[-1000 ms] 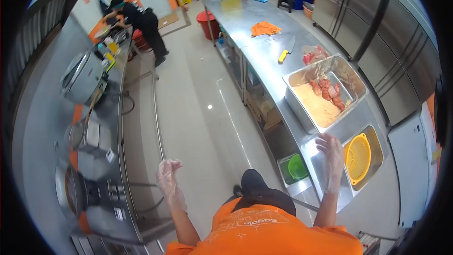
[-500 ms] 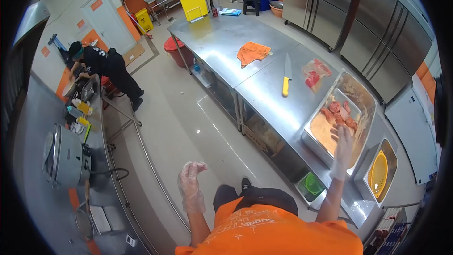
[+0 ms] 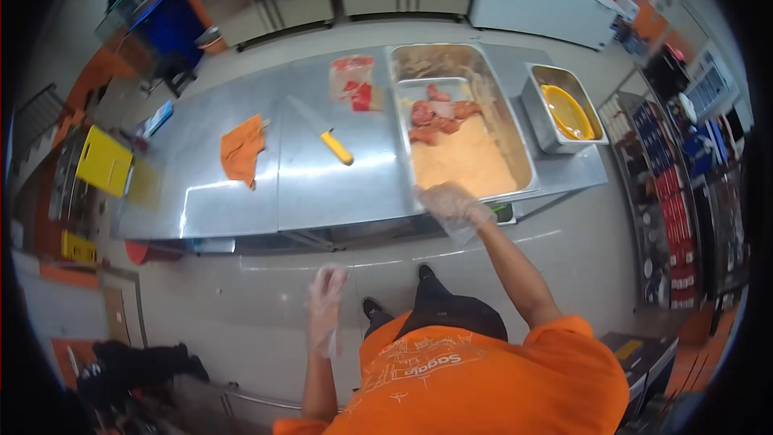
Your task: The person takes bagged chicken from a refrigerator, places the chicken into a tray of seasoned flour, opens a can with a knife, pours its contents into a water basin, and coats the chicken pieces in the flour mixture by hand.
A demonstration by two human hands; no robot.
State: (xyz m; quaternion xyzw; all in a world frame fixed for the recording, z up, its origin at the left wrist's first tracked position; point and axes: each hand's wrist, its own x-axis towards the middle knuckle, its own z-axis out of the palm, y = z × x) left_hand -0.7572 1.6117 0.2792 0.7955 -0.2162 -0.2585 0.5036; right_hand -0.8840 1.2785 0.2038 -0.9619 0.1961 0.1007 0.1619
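Note:
My right hand (image 3: pixel 452 208), in a clear plastic glove, is at the near left corner of a large metal pan (image 3: pixel 523 153). Its fingers point left, loosely bent, with nothing visible in them; whether they touch the rim is unclear. The pan holds orange-tinted powder (image 3: pixel 467 163) and pieces of raw meat (image 3: pixel 443 117), with a smaller metal tray (image 3: pixel 456 84) partly under the meat. Also gloved, my left hand (image 3: pixel 325 310) is raised over the floor, fingers up and holding nothing. A knife with a yellow handle (image 3: pixel 336 148) lies left of the pan.
On the steel table (image 3: pixel 322 197) are an orange cloth (image 3: pixel 242 153), a plastic bag with red meat (image 3: pixel 356 84) and a yellow board (image 3: pixel 105 161). A metal container with a yellow basket (image 3: pixel 568 113) stands on the right. Shelving (image 3: pixel 664 193) is beyond. Behind me, a person (image 3: pixel 137 374) bends over.
My view has swung right, so the table now lies across in front. My right hand has drawn back from over the powder to the pan's near corner. My left hand's fingers have straightened.

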